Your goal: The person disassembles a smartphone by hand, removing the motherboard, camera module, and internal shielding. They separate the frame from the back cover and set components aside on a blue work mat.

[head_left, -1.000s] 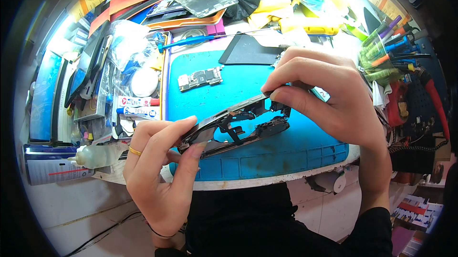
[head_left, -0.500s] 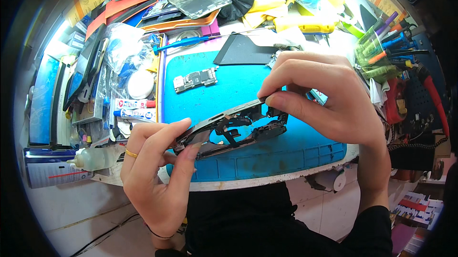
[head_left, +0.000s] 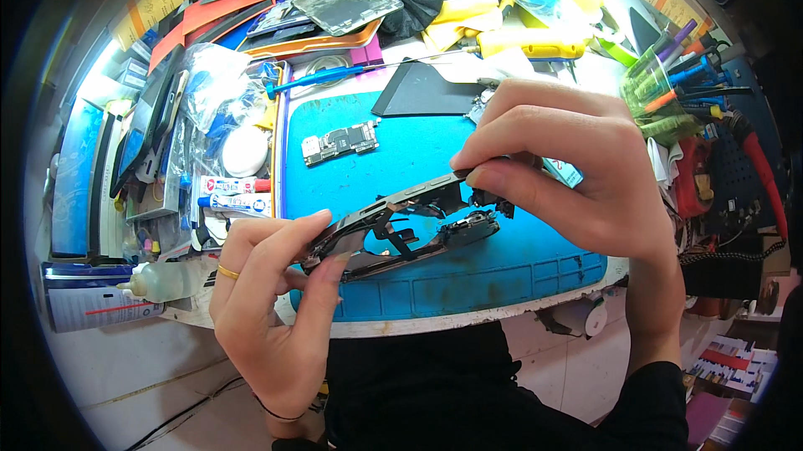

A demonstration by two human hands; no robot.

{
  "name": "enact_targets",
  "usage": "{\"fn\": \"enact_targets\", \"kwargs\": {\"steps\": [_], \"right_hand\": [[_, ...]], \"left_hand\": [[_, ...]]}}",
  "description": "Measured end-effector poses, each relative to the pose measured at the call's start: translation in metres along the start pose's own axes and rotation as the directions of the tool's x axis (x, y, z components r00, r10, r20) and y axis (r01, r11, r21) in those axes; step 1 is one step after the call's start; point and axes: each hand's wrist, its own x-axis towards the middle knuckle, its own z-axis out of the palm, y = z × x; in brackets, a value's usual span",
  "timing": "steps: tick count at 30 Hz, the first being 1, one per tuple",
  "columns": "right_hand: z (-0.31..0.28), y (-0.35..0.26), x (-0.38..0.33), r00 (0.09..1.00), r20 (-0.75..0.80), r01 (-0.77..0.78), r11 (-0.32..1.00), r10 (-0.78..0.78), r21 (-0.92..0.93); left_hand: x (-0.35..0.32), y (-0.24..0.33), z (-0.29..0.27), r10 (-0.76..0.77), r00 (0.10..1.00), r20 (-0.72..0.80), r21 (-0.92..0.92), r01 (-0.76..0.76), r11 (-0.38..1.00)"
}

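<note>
Both hands hold a dark phone frame edge-on above a blue work mat. My left hand, with a gold ring on one finger, grips the frame's left end between thumb and fingers. At the right end, the fingertips of my right hand pinch the frame's upper edge. Loose black flex parts hang inside the frame's open middle. A small phone circuit board lies flat on the mat, farther back and to the left.
A dark triangular plate lies at the mat's far edge. Glue tubes, a plastic bottle and stacked phones crowd the left. Yellow tools and a cup of pens and screwdrivers sit back right. The bench edge is near me.
The frame and both hands have stayed nearly in place; the view has shifted slightly, and my right fingers have slid a little along the frame's upper edge.
</note>
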Motion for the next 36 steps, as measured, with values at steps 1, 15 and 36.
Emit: {"fn": "enact_targets", "kwargs": {"steps": [1,15,36], "right_hand": [[0.001,0.0,0.0,1.0,-0.005,0.001,1.0,-0.001,0.004],[0.002,-0.006,-0.002,0.994,0.036,-0.109,0.993,0.108,0.041],[-0.017,-0.003,-0.005,0.947,0.245,-0.237,0.966,0.206,0.102]], "left_hand": [[0.0,0.0,0.0,0.017,1.0,0.005,0.031,-0.017,0.999],[-0.001,0.001,0.0,-0.029,1.0,-0.001,-0.023,0.029,0.999],[0.004,0.005,-0.006,-0.082,0.995,0.053,-0.046,0.084,0.995]]}}
